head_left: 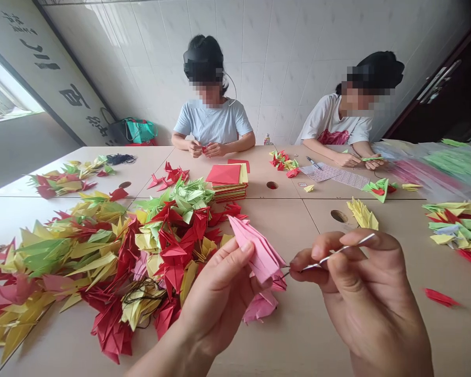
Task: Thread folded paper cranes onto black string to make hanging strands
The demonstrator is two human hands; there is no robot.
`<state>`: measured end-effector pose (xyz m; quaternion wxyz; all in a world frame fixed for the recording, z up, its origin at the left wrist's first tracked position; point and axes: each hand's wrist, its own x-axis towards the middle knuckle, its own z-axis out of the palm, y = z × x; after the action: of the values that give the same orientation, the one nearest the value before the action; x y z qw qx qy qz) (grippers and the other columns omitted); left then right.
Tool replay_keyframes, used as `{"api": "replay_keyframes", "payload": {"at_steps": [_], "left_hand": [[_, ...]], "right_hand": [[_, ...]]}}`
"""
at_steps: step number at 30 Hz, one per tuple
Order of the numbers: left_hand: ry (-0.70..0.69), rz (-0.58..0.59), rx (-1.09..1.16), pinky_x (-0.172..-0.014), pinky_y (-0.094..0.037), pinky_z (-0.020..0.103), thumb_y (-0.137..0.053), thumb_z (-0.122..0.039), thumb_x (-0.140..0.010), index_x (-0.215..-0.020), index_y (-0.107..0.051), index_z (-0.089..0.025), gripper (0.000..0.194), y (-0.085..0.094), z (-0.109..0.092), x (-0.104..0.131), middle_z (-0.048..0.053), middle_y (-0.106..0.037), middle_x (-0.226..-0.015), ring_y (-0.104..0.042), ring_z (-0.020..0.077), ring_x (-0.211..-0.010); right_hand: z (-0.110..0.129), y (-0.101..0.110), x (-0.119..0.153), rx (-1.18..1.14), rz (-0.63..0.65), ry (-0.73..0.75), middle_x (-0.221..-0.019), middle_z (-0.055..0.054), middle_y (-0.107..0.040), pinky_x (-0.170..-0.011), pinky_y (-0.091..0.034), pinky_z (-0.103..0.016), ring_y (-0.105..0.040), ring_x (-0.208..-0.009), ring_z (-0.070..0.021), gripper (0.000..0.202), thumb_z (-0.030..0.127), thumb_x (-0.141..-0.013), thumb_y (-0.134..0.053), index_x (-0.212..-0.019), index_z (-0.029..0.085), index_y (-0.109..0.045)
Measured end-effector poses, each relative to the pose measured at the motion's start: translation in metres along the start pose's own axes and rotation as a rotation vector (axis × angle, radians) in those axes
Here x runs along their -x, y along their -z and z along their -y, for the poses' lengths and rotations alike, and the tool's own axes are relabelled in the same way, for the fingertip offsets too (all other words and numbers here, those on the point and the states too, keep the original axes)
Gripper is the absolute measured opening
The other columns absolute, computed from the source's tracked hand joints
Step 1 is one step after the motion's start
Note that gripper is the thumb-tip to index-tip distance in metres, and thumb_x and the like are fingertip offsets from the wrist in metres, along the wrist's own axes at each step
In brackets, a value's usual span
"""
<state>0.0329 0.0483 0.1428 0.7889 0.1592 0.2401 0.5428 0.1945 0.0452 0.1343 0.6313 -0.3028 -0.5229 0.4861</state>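
Observation:
My left hand (220,293) pinches a folded pink paper crane (255,243) between thumb and fingers, its long points angled up and to the left. More pink folded paper (261,306) shows just below that hand. To the right, my right hand (361,283) is closed on a thin, silvery needle (337,251). A dark thread runs from the crane to my right fingertips. Left of my hands spreads a large heap of red, yellow, green and pink folded paper cranes (172,251), with a tangle of dark thread (143,293) lying on it.
Two people sit across the table (282,335), hands on folded paper. Between us stands a stack of square paper (225,180). Yellow folded pieces (362,213), a red piece (441,297) and a mixed pile (457,225) lie to the right. Round holes (339,215) pierce the tabletop.

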Motion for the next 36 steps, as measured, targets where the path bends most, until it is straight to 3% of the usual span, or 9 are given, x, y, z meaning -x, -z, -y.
{"api": "replay_keyframes", "payload": {"at_steps": [3, 7, 13, 16, 19, 22, 36], "left_hand": [[0.095, -0.023, 0.085, -0.059, -0.057, 0.017, -0.072, -0.02, -0.076, -0.085, -0.067, -0.014, 0.012, 0.002, 0.0, -0.001, 0.002, -0.068, -0.074, -0.065, 0.0089, -0.064], [0.153, -0.04, 0.151, -0.054, -0.059, 0.017, -0.077, -0.019, -0.07, -0.087, -0.067, -0.013, 0.021, 0.004, -0.002, -0.001, 0.002, -0.07, -0.072, -0.068, 0.0111, -0.062], [0.091, 0.041, 0.151, -0.059, -0.058, 0.013, -0.07, -0.014, -0.078, -0.095, -0.065, -0.014, 0.018, 0.001, -0.002, 0.001, 0.002, -0.069, -0.074, -0.07, 0.0108, -0.069], [0.04, 0.08, 0.124, -0.062, -0.058, 0.013, -0.063, -0.013, -0.083, -0.109, -0.061, -0.02, 0.026, 0.0, -0.003, 0.001, 0.002, -0.07, -0.084, -0.07, 0.009, -0.069], [-0.003, 0.067, 0.105, -0.063, -0.058, 0.013, -0.061, -0.012, -0.085, -0.123, -0.053, -0.029, 0.043, -0.001, -0.003, 0.002, 0.001, -0.069, -0.095, -0.069, 0.0078, -0.07], [-0.008, 0.078, 0.09, -0.063, -0.058, 0.012, -0.061, -0.013, -0.084, -0.127, -0.051, -0.03, 0.047, -0.001, -0.005, 0.003, 0.002, -0.069, -0.095, -0.069, 0.0076, -0.069], [-0.044, 0.015, 0.069, -0.062, -0.058, 0.012, -0.066, -0.012, -0.08, -0.108, -0.062, -0.02, 0.029, -0.004, -0.004, 0.003, 0.001, -0.068, -0.092, -0.067, 0.0064, -0.066]], "right_hand": [[0.001, -0.001, 0.002, 0.154, 0.017, 0.005, -0.094, 0.001, -0.059, -0.076, -0.058, -0.026, -0.065, -0.087, -0.0132, 0.022, 0.016, -0.09, -0.055, -0.106, 0.031, -0.054], [0.005, -0.001, 0.006, 0.404, 0.097, 0.019, -0.09, 0.002, -0.064, -0.069, -0.057, -0.014, -0.066, -0.08, -0.0096, 0.02, 0.017, -0.087, -0.059, -0.103, 0.029, -0.059], [0.011, -0.001, 0.006, 0.608, 0.203, 0.129, -0.091, 0.004, -0.065, -0.064, -0.053, -0.01, -0.064, -0.075, -0.0069, 0.025, 0.016, -0.085, -0.059, -0.104, 0.032, -0.06], [0.012, -0.001, 0.006, 0.643, 0.252, 0.143, -0.086, 0.003, -0.065, -0.062, -0.053, -0.011, -0.064, -0.072, -0.0075, 0.025, 0.016, -0.086, -0.057, -0.106, 0.031, -0.06], [0.016, -0.004, 0.008, 0.658, 0.224, 0.114, -0.084, 0.003, -0.065, -0.058, -0.052, -0.012, -0.063, -0.069, -0.0082, 0.023, 0.017, -0.086, -0.058, -0.104, 0.031, -0.061], [0.021, -0.006, 0.009, 0.692, 0.18, 0.081, -0.083, 0.002, -0.066, -0.055, -0.051, -0.013, -0.064, -0.068, -0.0092, 0.019, 0.018, -0.085, -0.059, -0.099, 0.03, -0.064], [0.027, -0.005, 0.009, 0.792, 0.131, 0.151, -0.07, 0.004, -0.063, -0.041, -0.045, -0.015, -0.053, -0.048, -0.0076, 0.011, 0.017, -0.082, -0.062, -0.086, 0.027, -0.064]]}}
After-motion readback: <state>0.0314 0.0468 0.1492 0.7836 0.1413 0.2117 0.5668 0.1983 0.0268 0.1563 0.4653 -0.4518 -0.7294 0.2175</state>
